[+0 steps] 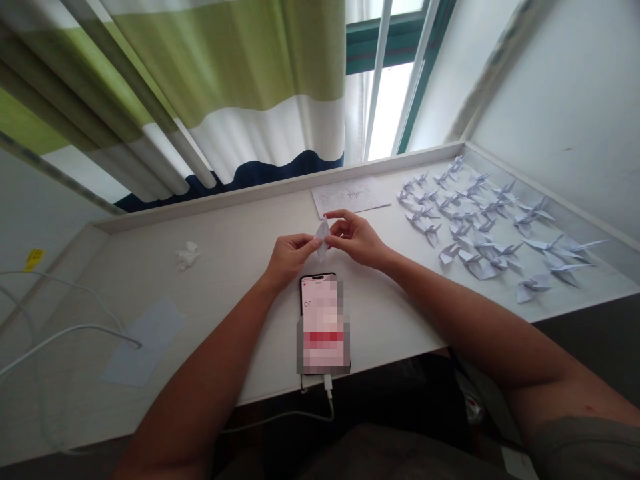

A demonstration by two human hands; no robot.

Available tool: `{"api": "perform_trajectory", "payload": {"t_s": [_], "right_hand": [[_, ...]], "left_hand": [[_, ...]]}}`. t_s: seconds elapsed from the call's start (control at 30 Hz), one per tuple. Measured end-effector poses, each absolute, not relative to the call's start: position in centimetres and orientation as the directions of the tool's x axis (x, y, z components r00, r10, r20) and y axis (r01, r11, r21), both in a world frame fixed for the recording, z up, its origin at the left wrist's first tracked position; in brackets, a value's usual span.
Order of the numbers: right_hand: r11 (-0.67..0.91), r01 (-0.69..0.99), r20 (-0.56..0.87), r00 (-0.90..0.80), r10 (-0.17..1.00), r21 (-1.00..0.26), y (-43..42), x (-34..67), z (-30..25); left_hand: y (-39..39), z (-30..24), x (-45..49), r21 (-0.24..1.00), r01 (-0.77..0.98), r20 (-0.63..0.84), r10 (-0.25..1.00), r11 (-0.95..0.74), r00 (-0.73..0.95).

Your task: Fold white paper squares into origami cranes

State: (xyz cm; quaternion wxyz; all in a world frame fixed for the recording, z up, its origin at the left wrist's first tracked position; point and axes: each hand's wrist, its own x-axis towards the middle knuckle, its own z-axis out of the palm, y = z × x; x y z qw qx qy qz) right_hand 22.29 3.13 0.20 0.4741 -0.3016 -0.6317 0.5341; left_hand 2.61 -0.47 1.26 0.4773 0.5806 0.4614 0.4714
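A small piece of folded white paper (323,241), diamond-shaped and pointed at top and bottom, is held upright over the middle of the desk. My left hand (290,257) pinches its left side between thumb and fingers. On the other side my right hand (356,239) grips it with the thumb, its index finger reaching to the upper tip. Just below the hands lies a phone (325,323) with a lit, partly blurred screen. Many folded paper cranes (467,227) cover the right part of the desk.
Behind my hands lies a printed sheet (350,195). Crumpled tissue (187,256) and a flat paper sheet (145,343) are at the left, with a white cable (75,331) crossing the sheet. A charging cable (328,387) runs off the front edge. A raised rim (240,187) borders the back.
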Motion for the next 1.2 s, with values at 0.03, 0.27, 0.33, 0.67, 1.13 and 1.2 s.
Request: {"api": "perform_trajectory", "payload": {"t_s": [0.03, 0.27, 0.33, 0.67, 1.13, 1.2], "right_hand": [[0.247, -0.131, 0.278, -0.363, 0.889, -0.960, 3.2, 22.3, 0.2], [0.252, -0.165, 0.296, -0.359, 0.885, -0.954, 2.9, 22.1, 0.1], [0.249, -0.168, 0.295, -0.372, 0.880, -0.954, 2.9, 22.0, 0.0], [0.250, -0.076, 0.260, -0.384, 0.886, -0.965, 2.7, 21.9, 0.5], [0.235, -0.059, 0.238, -0.408, 0.881, -0.970, 2.7, 22.0, 1.1], [0.192, -0.095, 0.214, -0.404, 0.890, -0.977, 2.9, 22.0, 1.0]], "left_hand": [[-0.5, 1.2, 2.7, 0.990, 0.083, 0.105, 0.987, -0.116, 0.123], [-0.6, 1.4, 2.5, 0.996, 0.061, 0.062, 0.986, -0.072, 0.156], [-0.6, 1.6, 2.5, 0.997, 0.047, 0.057, 0.984, -0.066, 0.166], [-0.6, 1.5, 2.7, 0.994, 0.068, 0.080, 0.989, -0.089, 0.128], [-0.6, 1.6, 2.7, 0.997, 0.040, 0.065, 0.987, -0.071, 0.149], [-0.6, 1.6, 2.6, 0.997, 0.053, 0.054, 0.989, -0.061, 0.135]]}}
